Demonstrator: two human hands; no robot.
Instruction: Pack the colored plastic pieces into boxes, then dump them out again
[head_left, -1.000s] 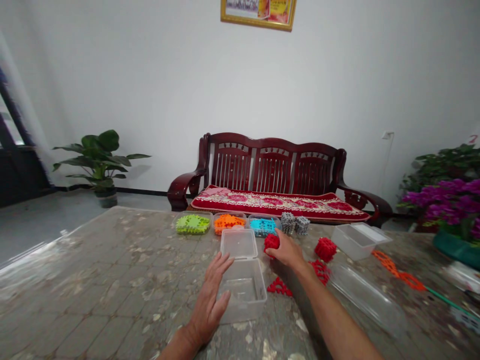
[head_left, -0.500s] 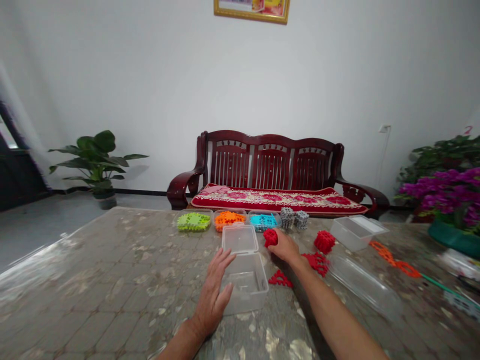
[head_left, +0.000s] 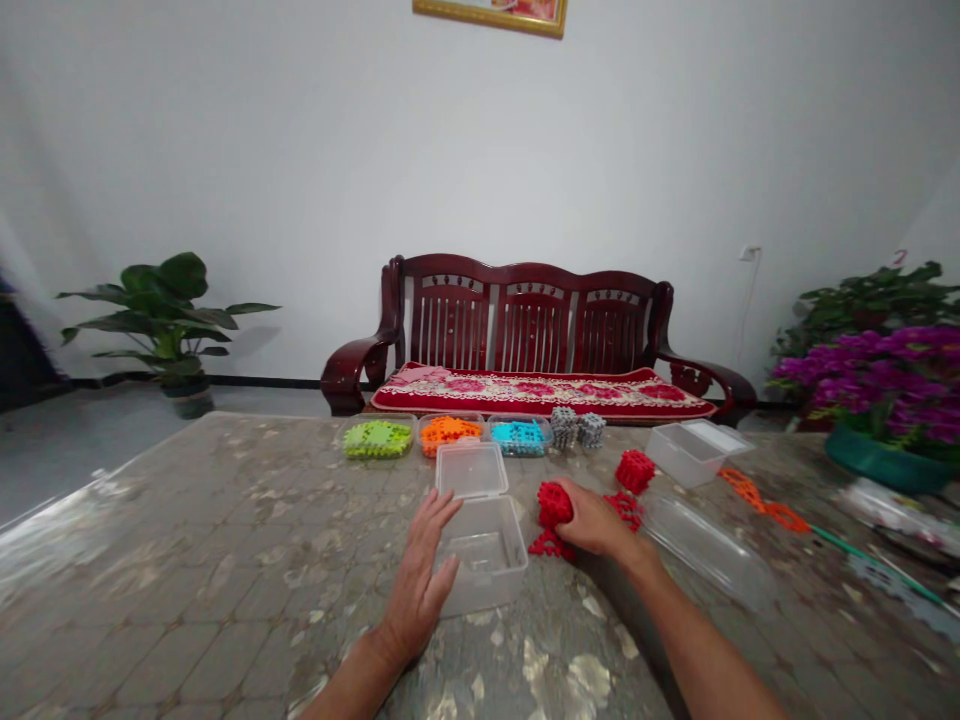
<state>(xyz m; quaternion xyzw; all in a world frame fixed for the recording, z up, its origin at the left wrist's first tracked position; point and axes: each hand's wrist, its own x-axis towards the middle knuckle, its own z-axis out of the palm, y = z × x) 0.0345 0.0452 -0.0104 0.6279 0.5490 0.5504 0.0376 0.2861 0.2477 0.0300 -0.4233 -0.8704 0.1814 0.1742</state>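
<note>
My left hand (head_left: pixel 421 570) rests against the left side of a clear plastic box (head_left: pixel 491 592), fingers apart and holding nothing. The box stands with its lid (head_left: pixel 471 470) flipped back, and nothing lies inside it. To its right, my right hand (head_left: pixel 594 518) grips a red stack of interlocking plastic pieces (head_left: pixel 553 503). Just below that stack, a flat red toothed piece (head_left: pixel 550 546) lies on the table. Other flat red pieces (head_left: pixel 627 508) show beyond my right wrist, partly covered by it. A second red stack (head_left: pixel 635 470) sits farther right.
Tubs of green (head_left: pixel 377 439), orange (head_left: pixel 450 435) and blue pieces (head_left: pixel 517 437) line the far edge, beside two grey stacks (head_left: pixel 576 428). On the right are an open clear box (head_left: pixel 686 455), a clear lid (head_left: pixel 709 550), an orange chain (head_left: pixel 761 500) and a flowerpot (head_left: pixel 889 460).
My right hand has brought the red stack nearer to me, from beside the lid to above the flat red piece. My left hand stays at the box. The view has shifted slightly.
</note>
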